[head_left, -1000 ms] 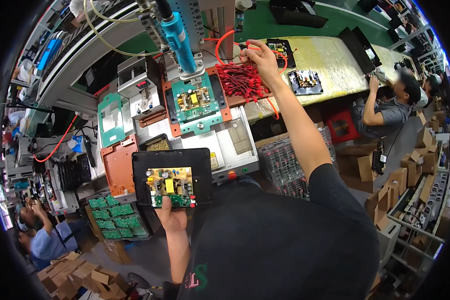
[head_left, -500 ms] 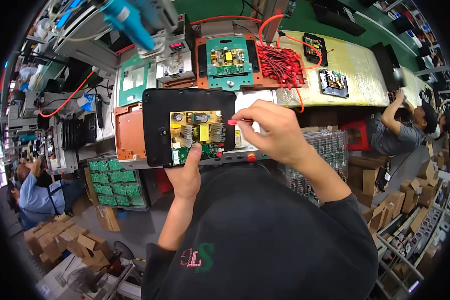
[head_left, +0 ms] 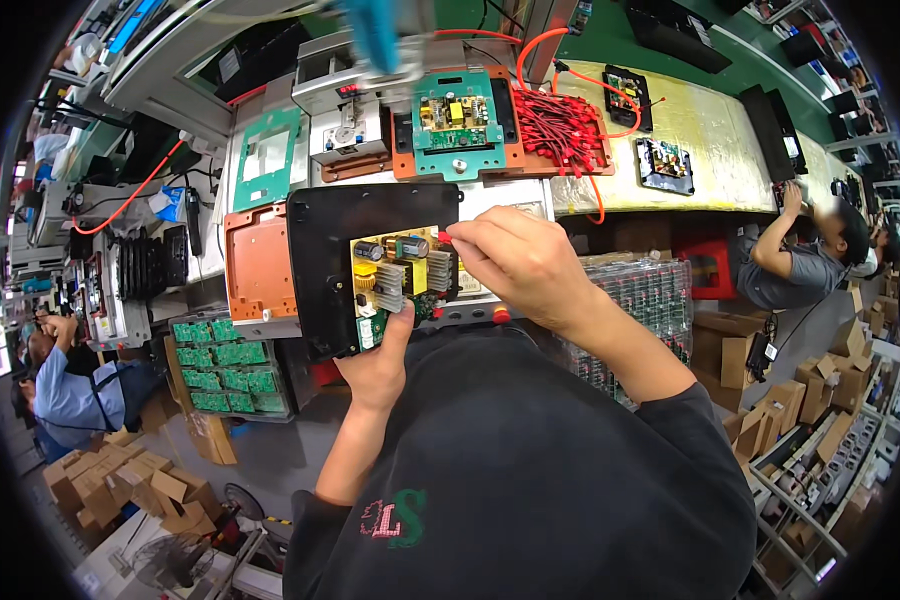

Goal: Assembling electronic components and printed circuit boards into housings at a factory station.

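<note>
My left hand [head_left: 373, 372] grips the near edge of a black plastic housing [head_left: 325, 235], its thumb up against the circuit board in it. That circuit board [head_left: 425, 268] carries silver heat sinks, dark capacitors and a yellow transformer. Closed in a pinch, my right hand [head_left: 525, 262] holds a small red connector [head_left: 444, 238] at the board's far right corner. Whether the connector touches the board I cannot tell. The housing is tilted above the bench's front edge.
Behind the housing, a green and orange fixture [head_left: 460, 140] bears another board. A pile of red-tipped leads [head_left: 560, 130] lies to its right. Overhead hangs a blurred blue tool [head_left: 375, 35]. Green boards [head_left: 228, 365] are stacked at left; a co-worker [head_left: 800, 245] sits at right.
The housing has tilted, its left side now lower. My right hand has moved slightly left with the red connector, to the board's corner. The blue overhead tool has swung right.
</note>
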`<state>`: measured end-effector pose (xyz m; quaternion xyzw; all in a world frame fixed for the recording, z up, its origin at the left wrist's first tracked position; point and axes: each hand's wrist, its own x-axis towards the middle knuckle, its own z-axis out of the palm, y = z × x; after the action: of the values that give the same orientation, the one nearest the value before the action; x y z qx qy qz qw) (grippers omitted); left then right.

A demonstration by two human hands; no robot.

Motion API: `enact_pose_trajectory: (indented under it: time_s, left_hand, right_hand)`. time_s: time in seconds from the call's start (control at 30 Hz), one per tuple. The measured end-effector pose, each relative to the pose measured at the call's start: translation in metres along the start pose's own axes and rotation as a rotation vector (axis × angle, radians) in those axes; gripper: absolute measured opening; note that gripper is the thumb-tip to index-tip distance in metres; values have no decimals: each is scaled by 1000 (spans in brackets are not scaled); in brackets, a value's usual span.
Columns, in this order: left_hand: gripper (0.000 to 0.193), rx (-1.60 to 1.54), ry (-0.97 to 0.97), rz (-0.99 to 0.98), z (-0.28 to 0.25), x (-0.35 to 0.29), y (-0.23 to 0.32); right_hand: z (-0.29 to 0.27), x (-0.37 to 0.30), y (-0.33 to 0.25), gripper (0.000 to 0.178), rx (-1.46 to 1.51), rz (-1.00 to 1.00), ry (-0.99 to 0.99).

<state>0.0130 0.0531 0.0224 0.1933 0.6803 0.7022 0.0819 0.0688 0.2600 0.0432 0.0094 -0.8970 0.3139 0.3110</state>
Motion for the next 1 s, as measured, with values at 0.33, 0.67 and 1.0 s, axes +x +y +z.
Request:
enact_pose_trajectory:
  time_s: [0.33, 0.67, 1.0]
  left_hand:
    - [36, 3, -31, 42, 9, -6, 1]
    - [42, -202, -247, -298, 68, 4, -20]
    - [46, 89, -1157, -708, 165, 1, -62]
  right_hand:
    - [-1, -11, 15, 12, 201, 74, -1]
    - [-56, -79, 70, 17, 603, 631, -57]
    - [-91, -266, 114, 30, 1238, 1186, 811]
